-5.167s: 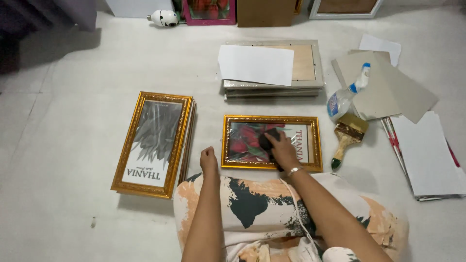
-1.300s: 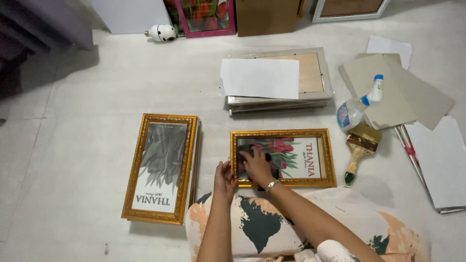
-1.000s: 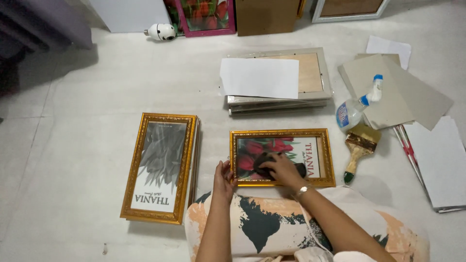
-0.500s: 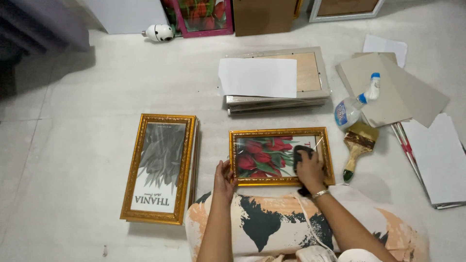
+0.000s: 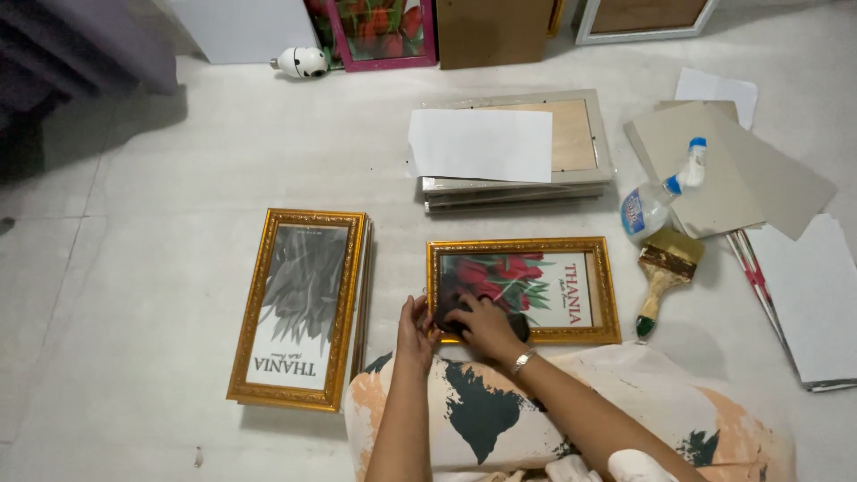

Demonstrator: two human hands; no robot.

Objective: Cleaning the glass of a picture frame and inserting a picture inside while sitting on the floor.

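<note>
A gold picture frame [image 5: 571, 247] with a red flower print lies on the floor in front of me. My right hand [image 5: 482, 323] presses a dark cloth [image 5: 516, 327] onto the glass at the frame's near left corner. My left hand [image 5: 414, 323] steadies the frame's left edge with its fingertips. My lap, in a patterned garment [image 5: 625, 411], sits just below the frame.
A stack of gold frames [image 5: 302, 303] with a grey leaf print lies at the left. Behind are stacked grey frames [image 5: 589, 143] under a white sheet [image 5: 480, 145]. At the right are a spray bottle [image 5: 656, 198], a paintbrush [image 5: 662, 272], grey boards [image 5: 750, 178] and white sheets [image 5: 817, 295].
My right hand with the cloth has swept from the frame's right end back to its left end. My left hand has stayed on the left edge.
</note>
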